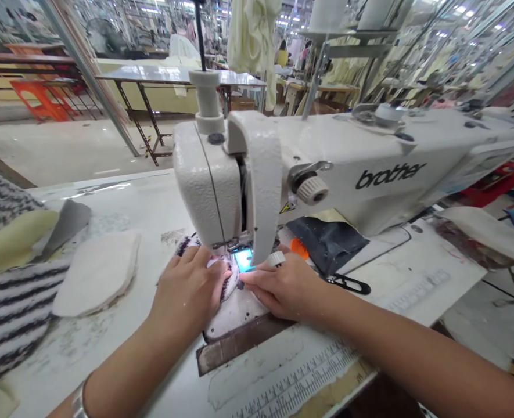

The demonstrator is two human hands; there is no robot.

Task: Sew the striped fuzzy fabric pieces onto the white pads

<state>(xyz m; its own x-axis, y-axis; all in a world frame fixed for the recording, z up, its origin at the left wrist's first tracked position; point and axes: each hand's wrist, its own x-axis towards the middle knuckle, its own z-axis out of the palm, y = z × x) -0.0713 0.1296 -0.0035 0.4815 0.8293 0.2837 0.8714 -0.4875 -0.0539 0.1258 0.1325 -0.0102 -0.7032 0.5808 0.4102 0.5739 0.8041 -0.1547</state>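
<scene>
A white Brother sewing machine (370, 168) stands across the table, its needle area lit blue. Under the presser foot lies a small fabric piece (233, 305), white with a dark striped edge. My left hand (189, 290) lies flat on this piece, fingers stretched toward the needle. My right hand (283, 287) presses the piece's right side with fingers together, fingertips just before the foot.
A stack of white oval fabric pieces (97, 273) lies at the left, beside black-and-white striped fleece (8, 313) and pale yellow cut pieces (17, 238). Black scissors (348, 283) and a dark cloth (326, 241) lie under the machine arm. A ruler strip (300, 377) runs along the table's front edge.
</scene>
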